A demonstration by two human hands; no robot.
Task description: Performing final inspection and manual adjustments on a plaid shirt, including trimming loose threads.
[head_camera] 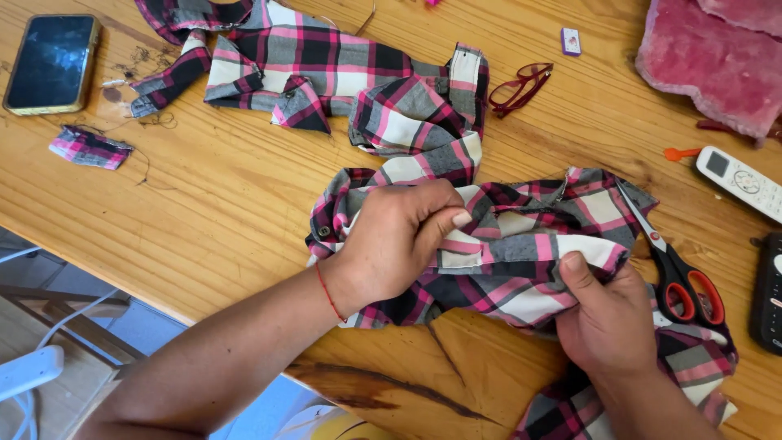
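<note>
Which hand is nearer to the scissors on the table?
The right hand. It grips the plaid cloth just left of the scissors, close to their red handles. The left hand holds the cloth farther left, well apart from them.

On the wooden counter [204,212] we see a dark smartphone [51,63], red-framed glasses [521,85], orange-handled scissors [680,277], a white remote [740,181], and fuzzy pink fabric [717,57].
</note>
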